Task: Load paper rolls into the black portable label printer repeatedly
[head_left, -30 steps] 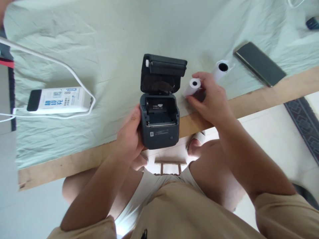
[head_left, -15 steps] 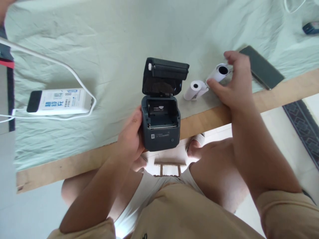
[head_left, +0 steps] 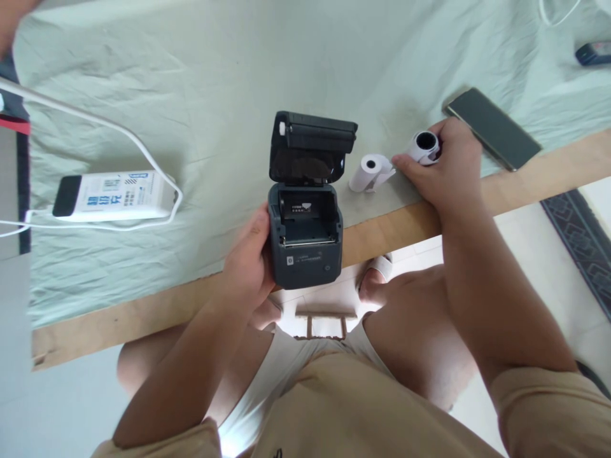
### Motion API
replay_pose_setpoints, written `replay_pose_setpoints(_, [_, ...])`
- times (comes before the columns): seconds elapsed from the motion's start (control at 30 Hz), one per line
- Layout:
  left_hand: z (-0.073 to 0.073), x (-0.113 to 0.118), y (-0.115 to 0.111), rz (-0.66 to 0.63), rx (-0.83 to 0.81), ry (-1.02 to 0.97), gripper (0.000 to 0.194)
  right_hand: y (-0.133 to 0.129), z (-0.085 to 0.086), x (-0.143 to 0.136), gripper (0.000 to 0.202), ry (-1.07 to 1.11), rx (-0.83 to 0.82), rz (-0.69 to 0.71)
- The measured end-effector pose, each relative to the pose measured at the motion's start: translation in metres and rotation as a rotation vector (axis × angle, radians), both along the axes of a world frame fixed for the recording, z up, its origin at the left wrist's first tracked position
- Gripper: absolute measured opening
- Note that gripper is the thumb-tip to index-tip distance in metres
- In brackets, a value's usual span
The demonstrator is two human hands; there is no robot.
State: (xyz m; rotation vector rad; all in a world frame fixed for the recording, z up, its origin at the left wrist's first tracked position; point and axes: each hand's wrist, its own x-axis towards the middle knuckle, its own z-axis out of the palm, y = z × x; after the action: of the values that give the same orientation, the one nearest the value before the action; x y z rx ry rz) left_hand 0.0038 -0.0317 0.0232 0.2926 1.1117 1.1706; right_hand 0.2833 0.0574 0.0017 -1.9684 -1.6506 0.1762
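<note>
My left hand [head_left: 248, 257] grips the left side of a dark portable label printer [head_left: 305, 264] over the table's front edge. The printer's lid [head_left: 310, 149] is raised, and its paper bay shows no roll inside. To the right, my right hand [head_left: 446, 156] is closed around a white paper roll [head_left: 424, 149] with a wide dark core, thumb on the near side and fingers behind, partly hidden. Just left of it a second paper roll [head_left: 368, 172], with a smaller core and a loose paper end, stands on the cloth.
A phone [head_left: 496, 127] lies right of my right hand. At the left are a white power bank [head_left: 119, 196] and a white cable [head_left: 128, 127]. A small dark object [head_left: 594, 54] is at the far right. The green tablecloth [head_left: 214, 95] ends at a wooden edge [head_left: 143, 302].
My right hand has closed from a spread position onto the wide-cored paper roll, its fingers coming down behind it. My left hand and the printer have hardly moved.
</note>
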Motion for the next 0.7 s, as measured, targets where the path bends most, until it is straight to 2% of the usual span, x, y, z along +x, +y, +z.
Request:
replay_pose_setpoints(0.13, [0.000, 0.001, 0.000, -0.009, 0.010, -0.012, 0.034, 0.000, 0.005, -0.006, 0.056, -0.032, -0.048, -0.078])
replay_pose_setpoints(0.23, [0.001, 0.001, 0.001, -0.015, 0.018, -0.020, 0.036, -0.002, 0.006, -0.009, 0.054, 0.003, -0.003, -0.072])
replay_pose_setpoints(0.33, [0.002, 0.000, 0.001, -0.028, 0.004, -0.011, 0.036, -0.006, 0.003, -0.009, 0.044, 0.076, 0.102, 0.000])
replay_pose_setpoints(0.43, [0.003, 0.000, 0.001, -0.039, -0.009, -0.005, 0.032, -0.012, -0.002, -0.007, 0.027, 0.114, 0.193, 0.149])
replay_pose_setpoints(0.5, [0.003, -0.001, 0.001, -0.038, -0.013, 0.009, 0.030, -0.016, -0.005, -0.005, 0.023, 0.098, 0.210, 0.216])
replay_pose_setpoints(0.6, [0.002, -0.001, 0.000, -0.035, -0.005, 0.035, 0.029, -0.019, -0.007, -0.003, 0.025, 0.044, 0.183, 0.213])
replay_pose_setpoints(0.7, [0.002, 0.000, -0.001, -0.031, -0.021, 0.056, 0.028, -0.020, -0.007, -0.001, 0.039, 0.026, 0.132, 0.177])
